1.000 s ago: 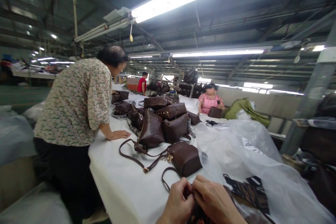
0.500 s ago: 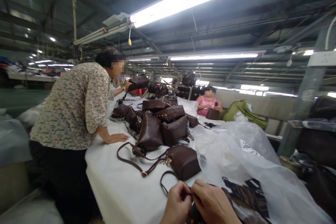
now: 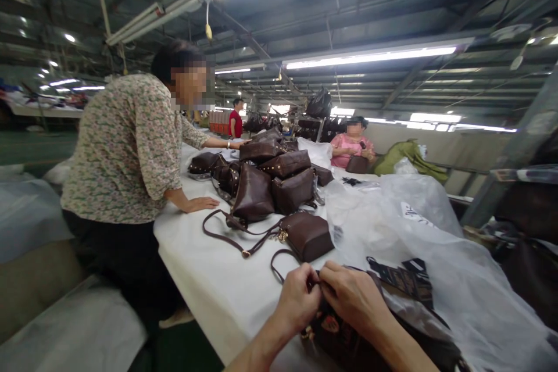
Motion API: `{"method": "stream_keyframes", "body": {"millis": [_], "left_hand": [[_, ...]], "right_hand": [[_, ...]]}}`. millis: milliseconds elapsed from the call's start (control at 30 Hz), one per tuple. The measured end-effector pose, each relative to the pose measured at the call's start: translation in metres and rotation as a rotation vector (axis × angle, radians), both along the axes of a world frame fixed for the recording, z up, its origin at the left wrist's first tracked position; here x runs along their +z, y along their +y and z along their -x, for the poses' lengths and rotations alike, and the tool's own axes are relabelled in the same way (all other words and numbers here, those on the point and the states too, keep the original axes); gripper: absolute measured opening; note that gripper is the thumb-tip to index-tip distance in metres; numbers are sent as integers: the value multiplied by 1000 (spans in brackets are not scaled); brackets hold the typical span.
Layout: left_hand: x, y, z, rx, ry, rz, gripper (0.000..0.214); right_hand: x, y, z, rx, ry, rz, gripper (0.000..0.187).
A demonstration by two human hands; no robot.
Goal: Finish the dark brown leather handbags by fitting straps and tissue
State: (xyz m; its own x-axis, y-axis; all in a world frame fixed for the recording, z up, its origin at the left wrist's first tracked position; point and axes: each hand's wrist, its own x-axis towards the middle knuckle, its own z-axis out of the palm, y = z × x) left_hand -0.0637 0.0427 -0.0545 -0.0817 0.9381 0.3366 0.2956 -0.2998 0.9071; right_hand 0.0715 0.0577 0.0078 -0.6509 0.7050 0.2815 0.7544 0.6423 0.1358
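My left hand (image 3: 300,293) and my right hand (image 3: 352,293) meet at the near edge of the table, fingers pinched close together. Whatever sits between the fingertips is too small and covered to make out. Directly below them lies a dark brown handbag (image 3: 344,346), partly hidden by my right forearm, with gold-coloured hardware and a dark printed tag (image 3: 330,324) on it. A thin brown strap (image 3: 275,260) loops out to the left of my hands. Just beyond, another brown handbag (image 3: 305,236) rests on the white table with its long strap spread leftward.
Several brown studded handbags (image 3: 253,195) are heaped mid-table. At left a co-worker in a floral shirt (image 3: 126,151) leans over, one hand on the table (image 3: 226,302). Clear plastic sheeting (image 3: 418,232) and black tags (image 3: 403,276) lie right. Another person in pink (image 3: 351,148) sits behind.
The co-worker's raised handbag has come down onto the heap, with their far hand resting there. My view has tilted down, showing more of my forearms and the handbag; my hands stay pinched together.
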Motion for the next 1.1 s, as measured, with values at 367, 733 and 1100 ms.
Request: {"method": "stream_keyframes", "body": {"millis": [367,733,1100], "left_hand": [[-1,-4,6,-82,-168,4,7],[-12,4,-9,74,-215,-50,5],[-16,12,-15,92,-154,37,15]], "right_hand": [[20,-1,-4,-66,59,108,17],[-19,22,-12,162,163,-151,18],[-31,29,-17,201,219,-117,17]]}}
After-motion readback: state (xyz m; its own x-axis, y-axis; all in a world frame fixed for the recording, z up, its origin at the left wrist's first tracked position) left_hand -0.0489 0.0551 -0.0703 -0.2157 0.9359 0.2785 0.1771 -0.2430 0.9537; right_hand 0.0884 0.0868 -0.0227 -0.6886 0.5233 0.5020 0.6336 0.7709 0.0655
